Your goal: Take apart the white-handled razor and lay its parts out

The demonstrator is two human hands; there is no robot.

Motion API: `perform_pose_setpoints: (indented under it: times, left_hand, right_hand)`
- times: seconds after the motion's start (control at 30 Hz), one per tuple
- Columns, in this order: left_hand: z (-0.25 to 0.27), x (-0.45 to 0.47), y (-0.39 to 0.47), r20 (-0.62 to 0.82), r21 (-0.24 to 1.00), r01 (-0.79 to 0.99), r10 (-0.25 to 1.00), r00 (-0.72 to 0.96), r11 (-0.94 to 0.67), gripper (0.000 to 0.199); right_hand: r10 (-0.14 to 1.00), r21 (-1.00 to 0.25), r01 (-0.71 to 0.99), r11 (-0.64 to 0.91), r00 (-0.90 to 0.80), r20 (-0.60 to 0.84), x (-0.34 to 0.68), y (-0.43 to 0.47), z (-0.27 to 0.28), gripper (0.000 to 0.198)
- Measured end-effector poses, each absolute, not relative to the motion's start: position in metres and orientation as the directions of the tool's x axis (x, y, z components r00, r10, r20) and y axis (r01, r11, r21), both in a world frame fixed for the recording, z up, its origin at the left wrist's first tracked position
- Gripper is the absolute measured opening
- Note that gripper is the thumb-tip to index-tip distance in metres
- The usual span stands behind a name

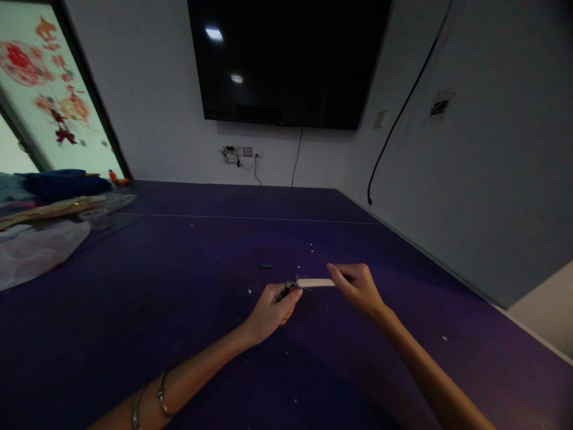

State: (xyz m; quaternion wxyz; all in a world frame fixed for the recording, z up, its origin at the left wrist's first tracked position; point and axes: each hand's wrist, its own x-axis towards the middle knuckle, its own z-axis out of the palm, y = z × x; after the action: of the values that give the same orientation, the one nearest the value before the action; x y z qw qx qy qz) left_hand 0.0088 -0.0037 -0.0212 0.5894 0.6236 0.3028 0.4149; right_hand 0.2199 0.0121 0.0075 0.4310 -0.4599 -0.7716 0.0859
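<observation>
My left hand (274,306) is closed round a small dark, partly shiny object (287,289), mostly hidden by the fingers; its kind does not show. My right hand (356,288) pinches the right end of a pale, slim, flat-looking strip (317,282). The strip lies level between the two hands, its left end meeting the dark object at my left fingertips. Whether they are joined or only touching, I cannot tell. A short dark-green stick (265,266) lies on the purple surface (215,334) just beyond my left hand.
Small white scraps (249,291) are scattered over the surface. Clear plastic (40,248) and dark blue cloth (67,184) are heaped at the left. A black cable (403,107) hangs down the right wall. A large television (290,60) is mounted ahead above sockets (248,151).
</observation>
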Motion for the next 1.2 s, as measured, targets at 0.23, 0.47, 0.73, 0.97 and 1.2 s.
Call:
perform_pose_setpoints:
  times: [0.23,0.47,0.73,0.97,1.2]
  left_hand:
    - [-0.015,0.007,-0.009,0.151,0.988,-0.098,0.837,0.526,-0.117,0.04]
    - [-0.011,0.011,-0.018,0.027,0.984,-0.154,0.77,0.637,0.094,0.042]
    - [-0.005,0.013,-0.025,-0.123,0.866,-0.231,0.638,0.76,0.443,0.041]
    - [-0.003,0.008,-0.024,-0.134,0.739,-0.223,0.463,0.876,0.636,0.051]
    - [0.0,0.007,-0.031,-0.179,0.702,-0.153,0.381,0.907,0.695,0.054]
  right_hand:
    - [0.788,-0.554,0.634,0.539,-0.147,0.598,0.225,0.019,-0.002,0.045]
    - [0.757,-0.562,0.562,0.608,-0.195,0.624,0.211,0.013,-0.005,0.046]
    - [0.762,-0.62,0.527,0.582,-0.088,0.641,0.201,0.011,-0.009,0.046]
    - [0.767,-0.621,0.541,0.567,-0.073,0.637,0.202,0.018,-0.023,0.046]
    - [0.775,-0.644,0.509,0.571,-0.077,0.627,0.195,0.012,-0.022,0.046]
